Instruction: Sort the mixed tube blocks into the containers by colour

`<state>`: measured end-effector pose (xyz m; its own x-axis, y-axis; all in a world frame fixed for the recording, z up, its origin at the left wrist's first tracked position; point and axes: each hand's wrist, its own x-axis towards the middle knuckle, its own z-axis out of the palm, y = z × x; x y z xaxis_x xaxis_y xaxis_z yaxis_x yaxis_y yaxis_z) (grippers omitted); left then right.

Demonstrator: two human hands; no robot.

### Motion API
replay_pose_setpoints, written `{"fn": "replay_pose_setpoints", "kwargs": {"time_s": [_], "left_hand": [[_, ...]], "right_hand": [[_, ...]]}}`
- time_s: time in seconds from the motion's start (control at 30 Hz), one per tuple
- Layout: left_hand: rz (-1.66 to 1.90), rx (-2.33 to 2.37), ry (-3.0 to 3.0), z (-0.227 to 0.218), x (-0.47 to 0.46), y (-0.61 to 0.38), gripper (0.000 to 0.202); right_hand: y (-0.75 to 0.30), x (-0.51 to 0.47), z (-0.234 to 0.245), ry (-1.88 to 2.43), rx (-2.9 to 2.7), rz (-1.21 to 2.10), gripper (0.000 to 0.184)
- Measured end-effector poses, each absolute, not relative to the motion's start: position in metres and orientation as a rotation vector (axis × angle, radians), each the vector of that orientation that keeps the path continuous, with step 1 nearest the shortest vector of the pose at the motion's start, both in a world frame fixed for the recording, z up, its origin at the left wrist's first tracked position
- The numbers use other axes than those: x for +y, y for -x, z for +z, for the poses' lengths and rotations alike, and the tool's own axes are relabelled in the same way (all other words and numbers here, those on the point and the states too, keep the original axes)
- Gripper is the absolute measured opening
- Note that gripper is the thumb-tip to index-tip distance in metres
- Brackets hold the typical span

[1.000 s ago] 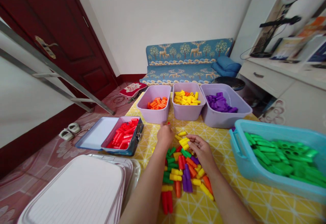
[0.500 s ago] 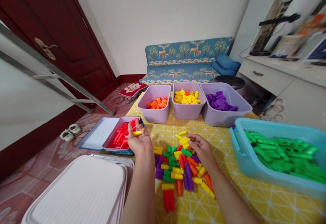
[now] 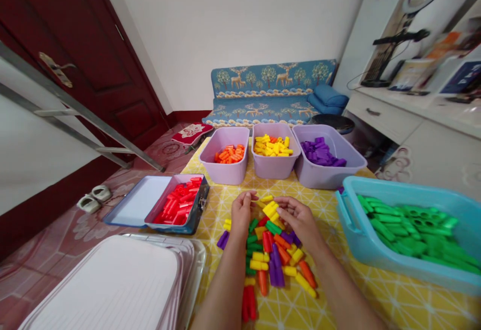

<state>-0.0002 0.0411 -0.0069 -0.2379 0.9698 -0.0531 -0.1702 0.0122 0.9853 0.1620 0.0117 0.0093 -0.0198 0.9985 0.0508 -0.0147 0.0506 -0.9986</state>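
Observation:
My right hand (image 3: 300, 220) pinches a cluster of yellow plastic tube pieces (image 3: 271, 211) above the pile. Close to its left, my left hand (image 3: 242, 215) has its thumb and fingers drawn together by a small yellow tube piece (image 3: 259, 203), and its fingers partly hide what they grip. Another yellow piece (image 3: 267, 199) lies just beyond the fingertips. Beneath both hands spreads a mixed pile of coloured tube pieces, among them a purple pair (image 3: 277, 268), an orange piece (image 3: 262, 281) and a red pair (image 3: 248, 304).
Behind the pile stand lilac bins of orange (image 3: 224, 174), yellow (image 3: 272, 167) and purple pieces (image 3: 319, 180). An open box (image 3: 205, 205) of red pieces is at left, above stacked white lids (image 3: 112, 280). A turquoise tub (image 3: 361, 242) of green pieces is at right.
My left hand has swung right, from beside the red-piece box to the pile next to my right hand, and its fingers have closed. My right hand still holds the yellow cluster.

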Motion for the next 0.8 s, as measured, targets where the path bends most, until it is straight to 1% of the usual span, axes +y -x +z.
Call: {"fn": "replay_pose_setpoints", "kwargs": {"time_s": [0.1,0.2,0.23,0.3,0.37,0.43,0.57,0.67,0.73,0.8], "left_hand": [[1.421,1.267,-0.995,-0.010,0.043,-0.002,0.036],[1.429,1.279,-1.010,-0.014,0.044,-0.003,0.033],[1.427,1.279,-1.010,-0.015,0.044,-0.003,0.032],[1.428,1.280,-1.011,-0.016,0.044,-0.004,0.030],[1.426,1.275,-1.016,-0.017,0.044,-0.004,0.028],[1.422,1.274,-1.019,-0.017,0.044,-0.003,0.026],[1.408,1.302,-1.036,-0.017,0.043,-0.003,0.022],[1.395,1.364,-1.117,-0.017,0.042,-0.003,0.020],[1.416,1.425,-1.197,-0.017,0.041,-0.003,0.019],[1.454,1.457,-1.270,-0.018,0.041,-0.004,0.019]], "right_hand": [[-0.166,0.027,0.036,1.223,-1.337,1.127,0.028],[-0.168,0.051,0.068,1.216,-1.333,1.046,0.032],[-0.167,0.059,0.076,1.179,-1.294,0.993,0.036],[-0.165,0.072,0.088,1.067,-1.214,0.868,0.052],[-0.163,0.077,0.089,0.990,-1.193,0.791,0.066],[-0.162,0.072,0.080,1.022,-1.239,0.793,0.068],[-0.166,0.035,0.045,1.254,-1.386,0.788,0.054],[-0.176,0.004,0.015,1.390,-1.581,0.647,0.046],[-0.182,-0.011,-0.002,1.439,-1.658,0.552,0.046],[-0.186,-0.019,-0.016,1.486,-1.673,0.517,0.053]]}}
